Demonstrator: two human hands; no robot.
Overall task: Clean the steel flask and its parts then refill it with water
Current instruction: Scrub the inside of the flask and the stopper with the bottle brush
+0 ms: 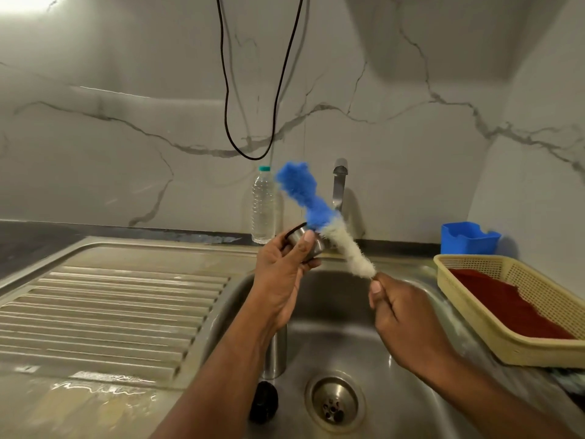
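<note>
Head view, the only one: your left hand [281,264] holds a small steel flask cup [308,243] above the sink basin [395,359], thumb pressed on its side and fingers curled behind it. Your right hand [400,307] has its grip closed tight around the handle end of a bottle brush [323,217], whose white and blue bristles run up past the cup's right side, touching or just behind it; I cannot tell which.

The flask body [274,353] stands upright in the basin under your left forearm, and a dark round part [263,403], probably its stopper, lies on the basin floor left of the drain [334,403].

Risks, as I judge them: the cup is smooth and likely wet, so a hard brush stroke could twist it out of your left hand and drop it in the basin. A low swing of your left forearm could knock the flask over. The dark part sits near the drain, where running water may push it about.

Around you, the steel draining board [110,305] looks wet at its near edge. A clear plastic bottle [263,205] and the tap [339,185] stand at the marble-patterned wall. On the right of the tabletop sit a yellow basket [474,327] lined with red cloth and a blue container [468,237]. A black cable [250,153] loops down the wall.
</note>
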